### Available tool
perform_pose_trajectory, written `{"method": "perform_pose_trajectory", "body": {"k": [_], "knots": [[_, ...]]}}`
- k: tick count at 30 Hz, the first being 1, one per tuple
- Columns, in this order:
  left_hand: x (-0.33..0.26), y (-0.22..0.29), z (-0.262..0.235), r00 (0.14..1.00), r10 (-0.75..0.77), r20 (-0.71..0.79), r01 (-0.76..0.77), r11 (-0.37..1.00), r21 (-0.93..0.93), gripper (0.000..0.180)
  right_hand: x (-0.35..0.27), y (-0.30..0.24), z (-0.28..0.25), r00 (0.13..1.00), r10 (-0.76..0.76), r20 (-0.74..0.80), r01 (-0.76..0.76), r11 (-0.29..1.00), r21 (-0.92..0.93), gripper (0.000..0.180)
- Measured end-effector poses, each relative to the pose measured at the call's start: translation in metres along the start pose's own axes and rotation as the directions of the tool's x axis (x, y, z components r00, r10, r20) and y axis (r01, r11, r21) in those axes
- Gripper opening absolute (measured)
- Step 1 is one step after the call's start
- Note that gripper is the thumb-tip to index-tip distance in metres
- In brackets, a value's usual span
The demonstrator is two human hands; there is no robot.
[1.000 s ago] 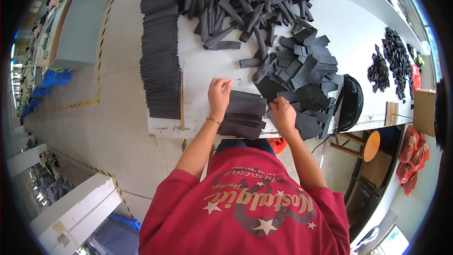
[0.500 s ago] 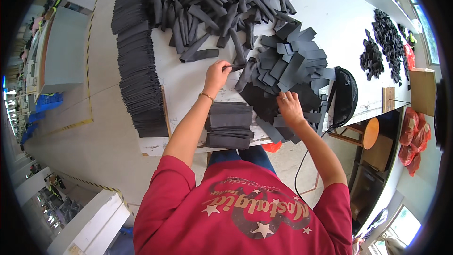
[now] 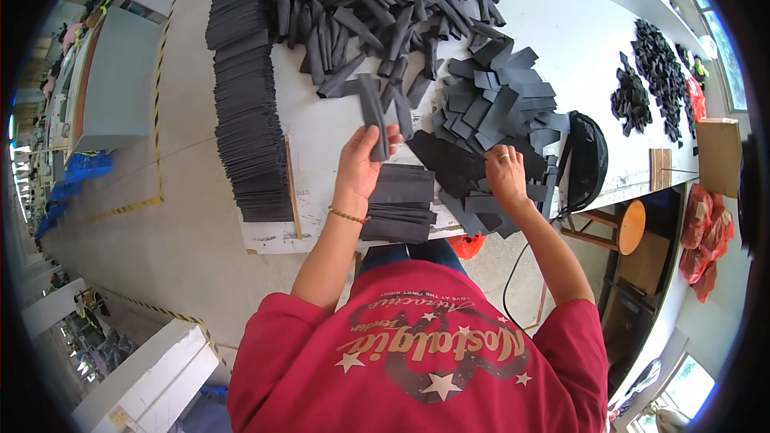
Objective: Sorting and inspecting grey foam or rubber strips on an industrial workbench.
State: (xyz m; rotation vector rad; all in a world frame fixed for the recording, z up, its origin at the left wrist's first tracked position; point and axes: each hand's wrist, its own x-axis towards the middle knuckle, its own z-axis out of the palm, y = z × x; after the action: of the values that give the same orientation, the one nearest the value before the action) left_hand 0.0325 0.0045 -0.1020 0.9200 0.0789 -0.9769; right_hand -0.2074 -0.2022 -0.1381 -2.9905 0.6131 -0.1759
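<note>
White worktable (image 3: 321, 138) lies beneath my hands, and above it my left hand (image 3: 358, 167) grips a folded dark-grey fabric strip (image 3: 372, 108) near its closer end, thumb against fingers, the long axis pointing away from me and tipped slightly left. Just nearer my body sits a neat stack of dark strips (image 3: 401, 186). Well apart, my right hand (image 3: 505, 176) is over flat dark pieces (image 3: 449, 162), fingertips bunched; whether they pinch one, I can't tell. Beyond sprawl loose rolled pieces (image 3: 393, 4).

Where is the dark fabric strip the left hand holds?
In the head view, the fabric strip is left of centre, in the left hand, beyond the dark stack at the near edge of the table.
</note>
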Motion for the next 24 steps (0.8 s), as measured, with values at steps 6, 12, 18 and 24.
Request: {"method": "perform_pose_trajectory", "body": {"k": [6,12,18,24], "knots": [[-0.012,0.007,0.006,1.000,0.010,-0.002,-0.010,0.996,-0.085,0.032,-0.010,0.011,-0.001,0.989,0.105,-0.104,-0.103,0.994,0.018,0.011],[-0.018,0.001,-0.011,1.000,-0.015,-0.021,0.013,0.991,-0.130,0.026,-0.025,0.026,-0.015,0.984,0.179,-0.006,-0.174,0.965,0.197,0.017],[-0.021,-0.012,-0.011,0.994,-0.087,-0.065,0.079,0.990,-0.119,0.032,-0.097,-0.003,-0.009,0.918,-0.137,0.372,0.166,0.985,-0.048,0.056],[-0.020,-0.016,0.004,0.991,-0.135,-0.022,0.131,0.984,-0.125,0.033,-0.096,-0.007,0.022,0.958,-0.213,0.190,0.230,0.971,-0.069,0.037]]}}
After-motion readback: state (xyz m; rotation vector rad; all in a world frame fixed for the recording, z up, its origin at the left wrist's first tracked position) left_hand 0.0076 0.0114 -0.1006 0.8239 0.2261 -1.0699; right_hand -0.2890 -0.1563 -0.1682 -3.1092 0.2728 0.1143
